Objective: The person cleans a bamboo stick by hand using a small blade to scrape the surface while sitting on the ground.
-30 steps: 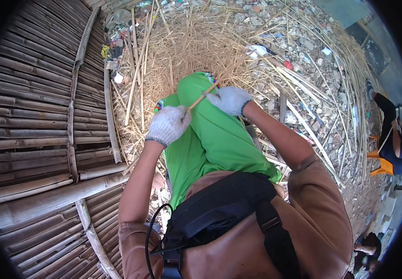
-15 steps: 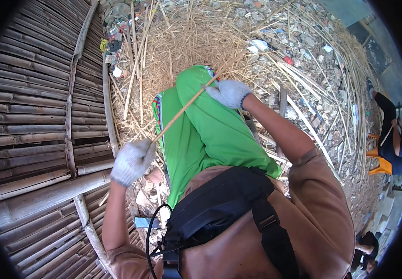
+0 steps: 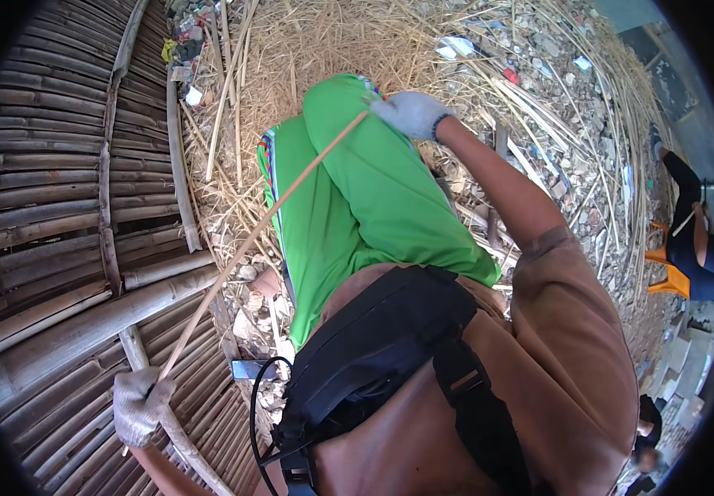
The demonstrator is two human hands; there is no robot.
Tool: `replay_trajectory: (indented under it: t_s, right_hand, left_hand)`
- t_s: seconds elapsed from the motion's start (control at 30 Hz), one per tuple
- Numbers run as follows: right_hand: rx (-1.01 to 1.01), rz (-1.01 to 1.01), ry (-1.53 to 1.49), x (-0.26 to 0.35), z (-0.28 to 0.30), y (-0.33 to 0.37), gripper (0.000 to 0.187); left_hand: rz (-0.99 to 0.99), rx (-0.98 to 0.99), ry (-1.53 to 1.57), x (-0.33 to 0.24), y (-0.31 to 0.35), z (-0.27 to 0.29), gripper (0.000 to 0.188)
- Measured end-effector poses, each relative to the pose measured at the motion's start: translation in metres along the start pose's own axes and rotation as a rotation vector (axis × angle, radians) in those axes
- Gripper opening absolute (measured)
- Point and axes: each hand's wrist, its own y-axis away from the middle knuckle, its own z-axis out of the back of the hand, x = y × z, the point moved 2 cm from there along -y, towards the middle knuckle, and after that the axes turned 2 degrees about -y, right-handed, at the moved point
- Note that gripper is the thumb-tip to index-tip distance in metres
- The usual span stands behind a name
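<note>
A long thin bamboo strip runs slantwise across my green-trousered legs. Low at the left, my left hand, in a whitish knit glove, is closed round its lower part, and a short end shows below the fist. The strip's upper end comes to the fingertips of my right hand, gloved too and resting by my raised knee. The right fingers are closed, with a small greyish tip showing beside them; what they hold is too small to make out.
A bamboo-slat wall fills the left side, close to my left arm. Shavings and rubble cover the ground, with long strips at the right. A flat rectangular thing lies by my hip. Another person sits on an orange chair.
My left hand has moved down and left, drawing the strip with it; its upper end no longer reaches past my right hand. The right hand sits slightly higher in view.
</note>
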Motion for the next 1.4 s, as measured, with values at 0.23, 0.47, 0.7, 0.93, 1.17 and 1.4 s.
replay_trajectory:
  t_s: [0.23,0.47,0.7,0.93,1.17,1.4]
  right_hand:
    - [-0.105,0.127,-0.184,-0.012,0.010,0.002,0.082]
    - [-0.199,0.118,-0.172,0.016,0.019,0.034,0.081]
    - [-0.155,0.027,0.022,0.003,-0.011,0.010,0.078]
    - [-0.173,0.052,-0.012,0.003,-0.014,0.019,0.079]
    - [-0.092,0.074,0.109,0.024,-0.006,0.019,0.084]
    - [-0.059,0.022,0.108,0.016,-0.007,0.015,0.090]
  left_hand:
    - [-0.159,-0.212,-0.048,0.015,-0.016,-0.026,0.040]
    - [-0.318,-0.001,-0.019,-0.092,-0.229,-0.101,0.039]
    - [-0.433,-0.085,-0.164,-0.176,-0.332,-0.140,0.044]
    - [-0.441,-0.042,-0.132,-0.171,-0.325,-0.143,0.046]
    - [-0.483,-0.156,-0.341,-0.194,-0.334,-0.163,0.041]
    - [-0.503,-0.133,-0.307,-0.179,-0.307,-0.151,0.039]
